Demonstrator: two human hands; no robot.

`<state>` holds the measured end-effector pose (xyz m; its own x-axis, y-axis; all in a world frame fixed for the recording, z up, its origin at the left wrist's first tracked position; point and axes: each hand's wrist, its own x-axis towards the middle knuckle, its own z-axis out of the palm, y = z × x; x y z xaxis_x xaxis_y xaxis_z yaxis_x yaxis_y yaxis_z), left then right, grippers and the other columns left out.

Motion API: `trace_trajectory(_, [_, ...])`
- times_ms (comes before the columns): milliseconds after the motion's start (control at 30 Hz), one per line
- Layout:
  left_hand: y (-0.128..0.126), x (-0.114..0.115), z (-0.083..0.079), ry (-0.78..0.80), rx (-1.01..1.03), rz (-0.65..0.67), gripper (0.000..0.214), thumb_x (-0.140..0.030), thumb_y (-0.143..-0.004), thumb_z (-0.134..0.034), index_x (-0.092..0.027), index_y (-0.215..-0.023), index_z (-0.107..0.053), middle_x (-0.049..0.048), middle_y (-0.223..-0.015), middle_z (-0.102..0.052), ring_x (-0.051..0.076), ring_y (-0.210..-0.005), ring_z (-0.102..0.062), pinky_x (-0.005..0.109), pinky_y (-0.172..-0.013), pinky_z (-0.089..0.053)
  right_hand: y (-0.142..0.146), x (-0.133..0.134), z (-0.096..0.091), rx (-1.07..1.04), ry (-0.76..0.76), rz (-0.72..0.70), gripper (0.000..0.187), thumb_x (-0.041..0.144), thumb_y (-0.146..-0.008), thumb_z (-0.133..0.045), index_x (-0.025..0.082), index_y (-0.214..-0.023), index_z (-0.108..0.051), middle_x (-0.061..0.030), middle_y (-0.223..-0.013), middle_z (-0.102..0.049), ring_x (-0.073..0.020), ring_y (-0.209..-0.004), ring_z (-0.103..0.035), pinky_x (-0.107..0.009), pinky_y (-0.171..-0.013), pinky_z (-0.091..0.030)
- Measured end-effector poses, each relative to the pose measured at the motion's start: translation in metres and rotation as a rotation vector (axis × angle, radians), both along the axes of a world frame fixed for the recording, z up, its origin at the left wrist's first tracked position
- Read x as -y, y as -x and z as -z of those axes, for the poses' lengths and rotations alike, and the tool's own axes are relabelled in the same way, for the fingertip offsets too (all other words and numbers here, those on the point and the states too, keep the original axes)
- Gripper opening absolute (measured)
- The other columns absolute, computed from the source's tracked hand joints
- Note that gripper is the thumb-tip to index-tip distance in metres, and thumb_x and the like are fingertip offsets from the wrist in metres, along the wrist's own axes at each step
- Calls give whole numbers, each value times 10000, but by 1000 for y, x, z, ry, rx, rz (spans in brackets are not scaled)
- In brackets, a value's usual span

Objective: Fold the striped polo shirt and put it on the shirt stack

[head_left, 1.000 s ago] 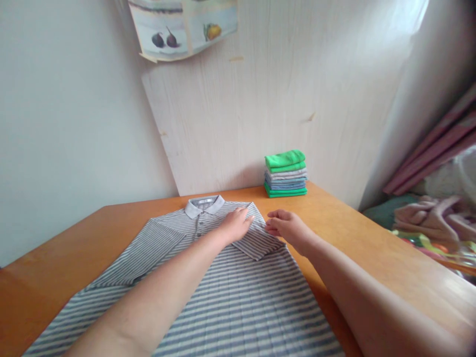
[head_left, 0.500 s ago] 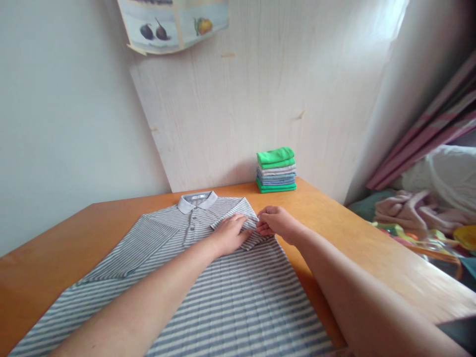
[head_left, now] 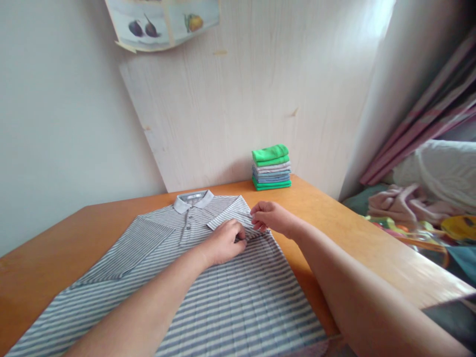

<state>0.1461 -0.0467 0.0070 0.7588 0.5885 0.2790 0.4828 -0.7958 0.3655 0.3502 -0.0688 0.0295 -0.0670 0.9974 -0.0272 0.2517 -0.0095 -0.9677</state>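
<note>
A grey-and-white striped polo shirt (head_left: 238, 302) lies spread on the table, collar at the far end and buttons up. Both short sleeves are folded inward over its front. My left hand (head_left: 225, 243) rests by the right-hand sleeve's hem, fingers curled toward the thumb in a pinch on the cloth; the fingertips are partly hidden. At the outer fold of that same sleeve is my right hand (head_left: 271, 218), its fingers loosely bent and apart, close to the cloth's edge. Whether it touches the cloth is hard to see.
A stack of folded clothes (head_left: 271, 168), green, grey and blue, stands at the back of the orange wooden table (head_left: 316, 213). A pale board (head_left: 238, 109) leans behind it. Pinkish cloth (head_left: 394, 203) and other items lie beyond the table's right edge.
My left hand has gone from lying flat on the sleeve to curled fingers nearer its hem. My right hand's fingers have loosened from a pinch. The view has shifted slightly.
</note>
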Motion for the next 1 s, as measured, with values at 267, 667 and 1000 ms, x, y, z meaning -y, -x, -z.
trace_trajectory(267, [-1,-11,3,225,73,-86,188,-325,-908,-520,-196,-817,-622,17,-859,-649,191,-879,-587,295,-777,-464,-7,7,4,548,-396,-173,201,118,-687,-615,170,-880,-632,-5,-806,-656,-138,-753,-583,-218,-665,-425])
trace_trajectory(667, [-1,-11,-2,392,222,-124,150,-273,-882,-461,-198,-880,-591,-3,-829,-622,167,-849,-567,292,-780,-468,-5,-2,20,762,-394,-233,107,152,-755,-587,191,-791,-680,-13,-816,-684,-157,-784,-586,-225,-688,-391])
trace_trajectory(1000, [1,-9,7,342,181,-94,114,-296,-840,-576,-200,-900,-592,-1,-833,-643,170,-812,-592,288,-730,-477,-4,1,16,735,-391,-246,84,166,-763,-599,184,-758,-681,-4,-762,-670,-147,-749,-581,-225,-680,-396])
